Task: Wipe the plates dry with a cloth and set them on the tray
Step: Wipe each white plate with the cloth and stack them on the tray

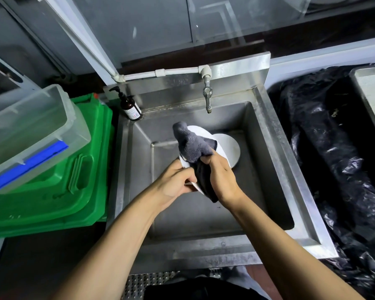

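Dim, cool light is cast over the scene. Soft glare is seen on the steel sink (290, 169) rim, brightest behind the tap (207, 98). Left of the sink, straight edges are bowed by wide-angle distortion. Focus is held sharp at the centre.

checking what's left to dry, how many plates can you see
2. One plate is held over the sink, the left hand gripping its edge while the right hand rubs it with the cloth. A second plate lies beneath it in the basin. More may be hidden underneath.
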Motion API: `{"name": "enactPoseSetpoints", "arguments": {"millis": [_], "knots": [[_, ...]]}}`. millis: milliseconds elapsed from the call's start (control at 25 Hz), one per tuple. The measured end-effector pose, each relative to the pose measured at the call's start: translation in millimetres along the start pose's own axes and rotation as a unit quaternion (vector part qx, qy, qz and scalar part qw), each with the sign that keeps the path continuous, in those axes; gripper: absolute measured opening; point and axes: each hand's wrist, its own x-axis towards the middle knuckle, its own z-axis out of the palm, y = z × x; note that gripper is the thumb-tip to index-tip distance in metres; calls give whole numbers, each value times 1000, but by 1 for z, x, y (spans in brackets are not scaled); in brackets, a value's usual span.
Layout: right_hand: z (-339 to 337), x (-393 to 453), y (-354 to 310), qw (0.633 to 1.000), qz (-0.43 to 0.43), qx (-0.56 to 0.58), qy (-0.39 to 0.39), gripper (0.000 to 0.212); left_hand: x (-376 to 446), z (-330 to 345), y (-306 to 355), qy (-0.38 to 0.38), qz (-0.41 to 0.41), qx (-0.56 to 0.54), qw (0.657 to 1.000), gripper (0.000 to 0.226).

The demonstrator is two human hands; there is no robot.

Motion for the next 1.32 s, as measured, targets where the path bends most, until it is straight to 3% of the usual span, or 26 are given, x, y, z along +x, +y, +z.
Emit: {"name": "enactPoseSetpoints", "arguments": {"millis": [200,400,560,720,800,920,1040,1160,1320], "knots": [[-15,-10,-1,991,126,-7,35,20,1,-13,0,53,-13,-64,996,34],[-36,-21,7,989,132,-61,12,30,2,-27,9,90,-6,-57,994,35],[-53,-30,15,999,37,-20,7,25,2,-32,15,112,-11,-56,992,28],[-72,-19,31,979,-67,-180,68,23,-1,-27,14,88,-22,-76,993,24],[-73,-10,33,971,-67,-217,69,25,-3,-22,13,73,-29,-80,994,26],[-69,8,32,972,-56,-213,82,52,-7,-17,10,41,-28,-84,995,28],[-60,20,21,972,-65,-205,90,51,-8,-16,9,41,-25,-72,996,30],[-37,19,10,976,-116,-178,52,52,-8,-7,8,29,-15,-48,998,21],[-16,15,2,954,-207,-215,-35,55,-12,1,0,18,2,-69,997,28]]}}
